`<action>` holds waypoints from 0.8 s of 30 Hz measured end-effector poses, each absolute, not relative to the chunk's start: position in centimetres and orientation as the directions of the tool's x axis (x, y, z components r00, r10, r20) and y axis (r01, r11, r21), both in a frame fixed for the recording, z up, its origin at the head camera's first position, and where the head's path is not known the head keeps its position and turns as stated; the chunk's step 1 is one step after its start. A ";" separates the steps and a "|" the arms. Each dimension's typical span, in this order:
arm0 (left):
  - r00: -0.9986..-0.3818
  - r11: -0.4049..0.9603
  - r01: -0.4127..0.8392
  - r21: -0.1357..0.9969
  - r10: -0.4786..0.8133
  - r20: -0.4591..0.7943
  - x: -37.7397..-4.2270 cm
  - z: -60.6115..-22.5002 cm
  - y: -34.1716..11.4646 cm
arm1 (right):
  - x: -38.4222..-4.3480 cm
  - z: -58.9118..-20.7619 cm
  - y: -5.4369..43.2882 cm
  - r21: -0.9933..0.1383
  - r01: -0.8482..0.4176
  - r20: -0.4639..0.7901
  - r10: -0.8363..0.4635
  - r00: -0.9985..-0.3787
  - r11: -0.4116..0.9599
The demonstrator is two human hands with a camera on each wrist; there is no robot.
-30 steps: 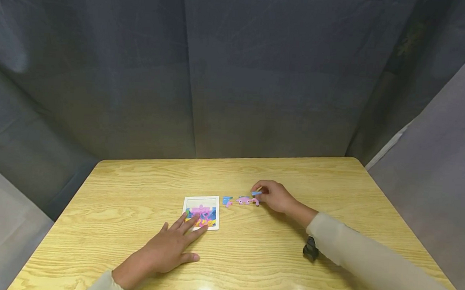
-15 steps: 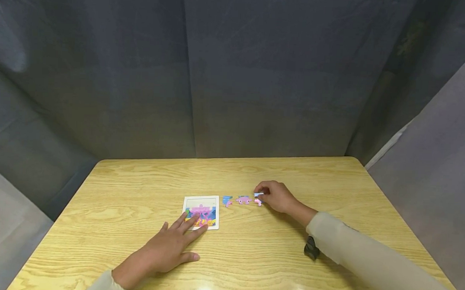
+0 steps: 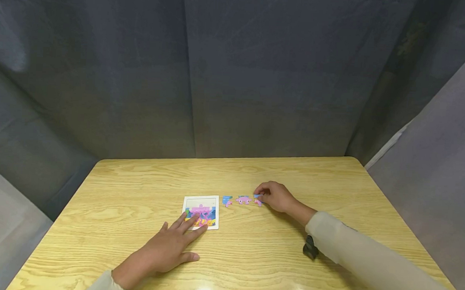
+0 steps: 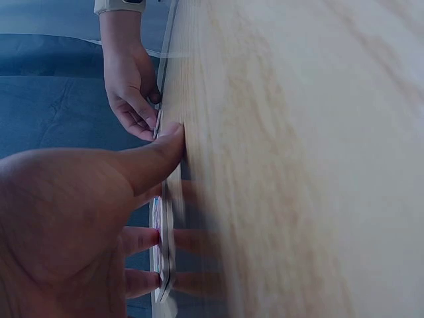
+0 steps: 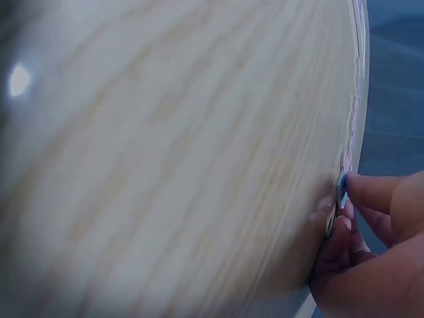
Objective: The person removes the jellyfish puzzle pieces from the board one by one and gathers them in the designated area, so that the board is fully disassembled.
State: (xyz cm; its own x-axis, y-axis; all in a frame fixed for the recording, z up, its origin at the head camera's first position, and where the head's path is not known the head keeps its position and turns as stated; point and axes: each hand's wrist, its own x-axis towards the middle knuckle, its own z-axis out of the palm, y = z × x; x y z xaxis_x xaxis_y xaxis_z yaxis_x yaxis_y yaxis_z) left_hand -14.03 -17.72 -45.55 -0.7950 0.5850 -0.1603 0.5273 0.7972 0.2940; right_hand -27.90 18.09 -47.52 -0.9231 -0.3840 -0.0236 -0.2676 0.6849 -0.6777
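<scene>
A white puzzle board [image 3: 201, 201] with a partly filled pink, blue and yellow picture lies mid-table. My left hand [image 3: 169, 246] lies flat on the table, its straight fingers resting on the board's near edge [image 4: 163, 265]. To the board's right lie loose pieces, one blue [image 3: 227, 200] and one pink [image 3: 243, 200]. My right hand [image 3: 277, 196] pinches a small blue-and-pink piece [image 3: 258, 199] at the right end of that row, low at the table; the right wrist view shows its fingertips [image 5: 361, 192] on the piece's blue edge [image 5: 340, 182].
The wooden table [image 3: 137, 184] stands inside dark grey cloth walls [image 3: 259, 77]. A small black object [image 3: 310, 248] shows beside my right sleeve [image 3: 368, 259]. Table edges run along the back and both sides.
My right hand has lowered the small piece a little towards the table beside the pink piece. The left hand and board have stayed still.
</scene>
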 end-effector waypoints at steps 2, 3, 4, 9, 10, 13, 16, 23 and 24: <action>-0.795 0.797 0.528 0.293 0.585 -0.157 -14.0 -45.5 -17.7 | -28.0 -47.6 18.1 -0.677 -0.267 -0.022 -0.381 -0.924 0.686; -0.796 0.797 0.529 0.292 0.585 -0.156 -14.0 -45.5 -17.7 | -28.0 -47.6 18.1 -0.678 -0.266 -0.022 -0.380 -0.925 0.686; -0.796 0.798 0.529 0.289 0.585 -0.155 -14.0 -45.5 -17.7 | -28.0 -47.7 18.1 -0.678 -0.266 -0.021 -0.379 -0.925 0.686; -0.799 0.801 0.531 0.275 0.582 -0.153 -14.1 -45.5 -17.7 | -28.2 -47.9 18.2 -0.682 -0.258 -0.020 -0.370 -0.929 0.684; -0.799 0.802 0.532 0.273 0.582 -0.152 -14.1 -45.5 -17.7 | -28.2 -47.9 18.2 -0.684 -0.257 -0.020 -0.369 -0.929 0.683; -0.800 0.803 0.531 0.272 0.580 -0.151 -14.2 -45.5 -17.7 | -28.2 -48.0 18.2 -0.689 -0.251 -0.020 -0.365 -0.931 0.680; -0.803 0.805 0.525 0.278 0.576 -0.154 -14.2 -45.4 -17.7 | -28.2 -47.9 18.2 -0.693 -0.249 -0.020 -0.363 -0.931 0.677; -0.807 0.808 0.514 0.289 0.570 -0.157 -14.2 -45.4 -17.6 | -28.2 -47.9 18.2 -0.705 -0.240 -0.024 -0.361 -0.932 0.667; -0.807 0.807 0.515 0.288 0.570 -0.155 -14.2 -45.4 -17.6 | -28.2 -47.9 18.2 -0.708 -0.236 -0.027 -0.359 -0.933 0.666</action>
State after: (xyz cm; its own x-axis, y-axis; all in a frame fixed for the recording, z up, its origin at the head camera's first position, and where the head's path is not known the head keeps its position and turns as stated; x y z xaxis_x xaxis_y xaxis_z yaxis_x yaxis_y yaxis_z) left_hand -14.22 -17.62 -45.36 -0.8067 0.5702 -0.1554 0.5153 0.8073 0.2877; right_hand -28.20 18.23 -47.90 -0.9329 -0.3592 -0.0267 -0.2362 0.6660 -0.7076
